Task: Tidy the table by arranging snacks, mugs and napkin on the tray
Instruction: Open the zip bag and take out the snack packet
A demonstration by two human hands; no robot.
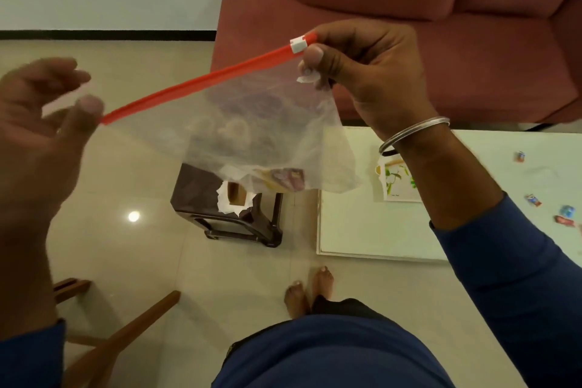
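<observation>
I hold a clear zip bag (271, 135) with a red slider strip (201, 80) up in front of me. My right hand (362, 72) pinches the strip's right end beside the white slider (298, 45). My left hand (41, 135), blurred, touches the strip's left end with thumb and fingers loosely spread. Snack pieces lie in the bag's bottom (286, 181). On the white table (362, 224) at the right lie a leaf-patterned napkin (397, 181) and a few small wrapped candies (565, 214).
A red sofa (441, 9) stands behind the table. A dark brown stool (201, 195) with a white paper holder sits on the tiled floor below the bag. A wooden chair arm (126, 334) is at lower left. My bare feet are near the table's corner.
</observation>
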